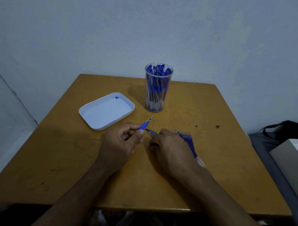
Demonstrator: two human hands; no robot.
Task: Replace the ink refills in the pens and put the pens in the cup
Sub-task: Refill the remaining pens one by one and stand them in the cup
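**Pens and refills on a wooden table: one pen section in hand, cup full**

Pen section (145, 124), blue grip with a metal tip pointing up and away: pinched between thumb and curled fingers of the left hand (120, 142), held just above the table (73, 160).

Second blue piece (151, 131), thin and slanted: pokes out from the curled fingers of the right hand (170, 148), its tip just beside the left thumb. Whether it is a refill or a barrel cannot be told; most of it is hidden in the fist.

Refills (186, 139), a bundle of blue sticks with metal tips: lying on the table, touching the far side of the right hand, partly covered by it. Count not readable.

Cup (157, 89), clear plastic, upright near the back edge: packed with blue-capped pens standing on end.

Tray (107, 110), white, shallow, rounded corners: left of the cup, apart from it; one small blue mark near its far rim.

Table: ochre wood, scuffed, dark specks to the right.

Room: pale blue-grey wall behind; dim light. At the right edge, a dark bag (285, 128) and a pale box (294, 155), both cut off by the frame. Below the table's near edge, only darkness.
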